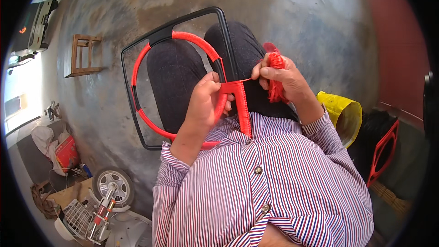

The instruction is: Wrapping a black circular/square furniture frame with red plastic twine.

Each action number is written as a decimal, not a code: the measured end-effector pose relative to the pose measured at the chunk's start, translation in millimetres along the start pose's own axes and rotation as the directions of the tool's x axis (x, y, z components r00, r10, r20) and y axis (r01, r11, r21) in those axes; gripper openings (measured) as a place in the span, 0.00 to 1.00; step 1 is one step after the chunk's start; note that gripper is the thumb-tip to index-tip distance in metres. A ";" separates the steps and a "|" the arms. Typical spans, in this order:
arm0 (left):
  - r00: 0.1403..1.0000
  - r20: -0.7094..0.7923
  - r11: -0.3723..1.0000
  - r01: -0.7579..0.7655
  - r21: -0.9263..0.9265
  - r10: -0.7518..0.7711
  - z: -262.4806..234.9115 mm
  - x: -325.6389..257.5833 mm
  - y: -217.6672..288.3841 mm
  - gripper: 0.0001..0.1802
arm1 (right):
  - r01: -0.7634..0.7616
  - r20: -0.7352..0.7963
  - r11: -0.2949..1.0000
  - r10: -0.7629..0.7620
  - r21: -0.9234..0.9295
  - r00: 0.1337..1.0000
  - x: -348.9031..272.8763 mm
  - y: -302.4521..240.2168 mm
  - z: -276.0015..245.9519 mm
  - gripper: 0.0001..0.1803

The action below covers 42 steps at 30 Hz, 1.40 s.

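Note:
Across my lap lies a black frame [224,23] with rounded corners and a ring [196,41] inside it. Red cord is wound tightly round most of the ring, with bare black gaps between the wound stretches. A straight bar [244,114], also wrapped in red, runs from the ring toward my shirt. My left hand [201,100] is closed round the ring where the bar meets it; some of its fingers are hidden behind. In my right hand [288,80] is a bundle of red cord [277,61], and one taut strand [247,79] stretches from it to the bar.
A small wooden stool [84,68] stands at the far left, with a vehicle [39,27] beyond. Lower left are a scooter wheel [114,187] and a red box [67,152]. By my right elbow sit a yellow bag [336,105] and a red-edged black frame [384,151].

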<state>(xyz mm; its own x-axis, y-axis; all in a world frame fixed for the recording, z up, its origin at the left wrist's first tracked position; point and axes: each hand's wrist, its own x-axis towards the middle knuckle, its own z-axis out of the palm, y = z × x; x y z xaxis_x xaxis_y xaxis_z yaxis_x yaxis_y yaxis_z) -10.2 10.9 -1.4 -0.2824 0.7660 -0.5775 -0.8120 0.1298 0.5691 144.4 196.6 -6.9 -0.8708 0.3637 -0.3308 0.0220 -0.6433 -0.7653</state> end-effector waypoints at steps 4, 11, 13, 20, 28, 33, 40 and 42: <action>1.000 -0.004 0.998 -0.002 -0.064 0.002 2.3 -2.3 1.7 0.11 | -0.076 -0.313 0.997 0.066 -0.018 0.947 -7.1 -11.7 -39.4 0.12; 1.000 0.008 1.000 0.001 -0.002 -0.001 3.1 -3.3 -3.4 0.08 | 0.318 -0.659 0.906 -0.062 0.278 0.750 -39.6 7.8 -206.0 0.13; 1.000 0.005 0.999 0.001 0.038 -0.002 5.6 -2.2 -5.9 0.07 | 0.362 -0.739 0.892 -0.048 0.270 0.672 -49.6 11.2 -205.1 0.13; 0.999 0.034 0.999 0.008 0.053 -0.009 8.9 -0.4 -12.0 0.06 | 0.458 -0.834 0.831 0.013 0.316 0.551 -18.5 53.0 -244.8 0.17; 0.998 -0.018 0.996 -0.059 0.071 0.061 8.0 -5.9 1.8 0.07 | 0.436 -0.696 0.791 -0.018 0.430 0.718 -0.7 22.8 -246.9 0.16; 0.994 -0.082 0.993 -0.060 0.097 0.068 19.8 -6.0 0.0 0.07 | 0.445 -0.669 0.683 0.087 0.579 0.738 -15.3 -11.7 -232.2 0.28; 0.999 -0.003 0.995 -0.054 0.089 0.054 15.7 -2.5 -0.9 0.08 | 0.301 -0.430 0.837 -0.088 0.457 0.899 -37.9 13.8 -312.5 0.24; 0.998 -0.004 0.994 -0.062 0.094 0.062 13.3 -2.2 -1.3 0.08 | 0.331 -0.514 0.853 -0.088 0.403 0.853 -42.3 14.2 -309.5 0.20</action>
<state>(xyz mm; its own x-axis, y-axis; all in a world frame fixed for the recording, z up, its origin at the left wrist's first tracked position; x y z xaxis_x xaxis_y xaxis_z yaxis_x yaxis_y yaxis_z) -1.7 17.4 6.9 -0.3347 0.7698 -0.5435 -0.7412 0.1411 0.6563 333.6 380.6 -174.6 -0.4920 0.7134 -0.4990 -0.4678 -0.7001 -0.5395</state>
